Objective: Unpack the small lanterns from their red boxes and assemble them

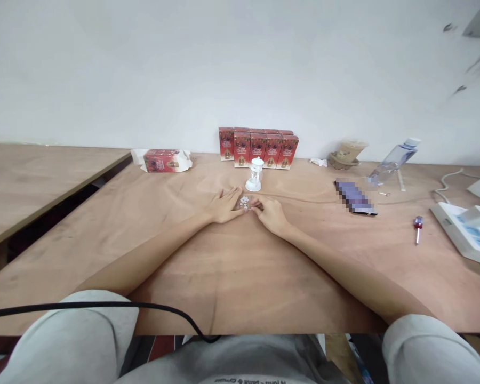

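Observation:
My left hand point(224, 206) and my right hand point(270, 213) rest on the wooden table point(240, 277), fingertips meeting around a small clear, shiny piece point(244, 202) that lies between them. Both hands pinch or touch it; its exact shape is too small to make out. Just beyond the hands stands a small white lantern-like ornament point(255, 174), upright and untouched. Behind it, against the wall, a row of several red boxes point(258, 147) stands upright.
An opened red box point(162, 160) lies on its side at back left. To the right are a dark packet point(355, 197), a tipped plastic bottle point(392, 160), a brown cup point(346, 153), a red-handled screwdriver point(418, 227) and a white device point(466, 229). A second table point(28, 181) stands at left across a gap.

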Motion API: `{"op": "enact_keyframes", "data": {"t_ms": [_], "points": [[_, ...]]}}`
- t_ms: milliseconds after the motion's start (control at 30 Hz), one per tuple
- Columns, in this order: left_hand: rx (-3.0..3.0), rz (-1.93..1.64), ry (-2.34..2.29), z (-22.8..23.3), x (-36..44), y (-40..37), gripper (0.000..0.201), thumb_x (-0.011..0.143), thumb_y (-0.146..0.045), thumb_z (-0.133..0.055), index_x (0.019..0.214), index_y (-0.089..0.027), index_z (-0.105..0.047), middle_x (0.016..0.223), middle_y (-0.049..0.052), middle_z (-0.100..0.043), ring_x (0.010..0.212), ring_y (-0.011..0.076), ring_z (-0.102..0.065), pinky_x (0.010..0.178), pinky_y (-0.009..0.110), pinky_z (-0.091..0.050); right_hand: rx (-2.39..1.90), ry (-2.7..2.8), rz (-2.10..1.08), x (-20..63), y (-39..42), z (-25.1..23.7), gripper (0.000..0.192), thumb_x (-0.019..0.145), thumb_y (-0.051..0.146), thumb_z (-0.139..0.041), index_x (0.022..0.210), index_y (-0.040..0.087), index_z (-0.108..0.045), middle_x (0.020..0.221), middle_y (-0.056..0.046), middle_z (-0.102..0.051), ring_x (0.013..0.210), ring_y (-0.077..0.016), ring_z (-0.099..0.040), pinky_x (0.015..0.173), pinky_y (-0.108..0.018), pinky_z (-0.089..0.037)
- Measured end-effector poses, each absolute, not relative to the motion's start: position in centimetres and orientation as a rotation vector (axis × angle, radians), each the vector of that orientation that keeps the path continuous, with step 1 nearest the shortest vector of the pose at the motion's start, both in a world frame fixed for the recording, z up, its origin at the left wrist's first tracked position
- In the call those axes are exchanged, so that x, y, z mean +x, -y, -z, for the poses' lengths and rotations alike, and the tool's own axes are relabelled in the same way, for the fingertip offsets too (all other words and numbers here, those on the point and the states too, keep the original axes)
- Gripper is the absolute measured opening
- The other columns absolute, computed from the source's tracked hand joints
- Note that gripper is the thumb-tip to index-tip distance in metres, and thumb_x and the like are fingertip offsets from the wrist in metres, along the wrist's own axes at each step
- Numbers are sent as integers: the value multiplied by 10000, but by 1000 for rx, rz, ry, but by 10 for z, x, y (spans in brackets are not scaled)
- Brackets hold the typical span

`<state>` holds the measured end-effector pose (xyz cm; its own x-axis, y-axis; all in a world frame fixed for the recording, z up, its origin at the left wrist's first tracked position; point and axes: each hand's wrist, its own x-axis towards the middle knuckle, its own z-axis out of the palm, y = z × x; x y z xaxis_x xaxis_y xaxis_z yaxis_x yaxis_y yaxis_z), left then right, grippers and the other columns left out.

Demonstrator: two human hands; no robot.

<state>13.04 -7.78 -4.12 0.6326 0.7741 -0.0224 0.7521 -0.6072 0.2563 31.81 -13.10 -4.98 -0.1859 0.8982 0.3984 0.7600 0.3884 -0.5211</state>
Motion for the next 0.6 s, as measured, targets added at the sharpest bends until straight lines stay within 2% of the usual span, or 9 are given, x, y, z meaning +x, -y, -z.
{"op": "enact_keyframes", "data": {"t_ms": [100,233,333,467,600], "points": [[2628,-133,-1232,40,130,79,836,855,-685,-215,1487,-145,-124,1556,92,-105,1452,238,-92,1155,518,-5,-1407,2023,-230,320,129,50,127,818,99,-541,874,196,-602,892,-45,-699,847,-183,-652,785,-314,-492],[2624,-163,-1240,40,130,80,838,856,-675,-252,1482,-131,-136,1551,117,-137,1448,243,-115,1158,506,-10,-1361,2117,-109,316,130,46,108,871,147,-489,911,187,-581,947,-78,-680,886,-193,-630,807,-314,-484],[2617,-221,-1219,41,130,80,824,857,-652,-298,1475,-127,-153,1543,135,-175,1442,262,-139,1151,528,-33,-1297,2250,73,309,128,35,203,930,207,-388,947,175,-587,956,-110,-668,950,-220,-593,847,-333,-468],[2596,-284,-1212,41,131,81,777,857,-628,-343,1460,-158,-205,1525,136,-242,1429,273,-192,1142,555,-42,-1256,2217,308,298,99,-7,354,967,266,-255,1040,167,-586,967,-134,-642,995,-245,-545,889,-375,-435],[2589,-294,-1227,41,131,81,769,856,-616,-364,1456,-156,-223,1528,134,-236,1429,278,-192,1146,544,-54,-1347,2113,405,292,27,-59,339,921,141,-258,1099,108,-545,1023,-169,-614,1088,-305,-485,927,-476,-388]]}}
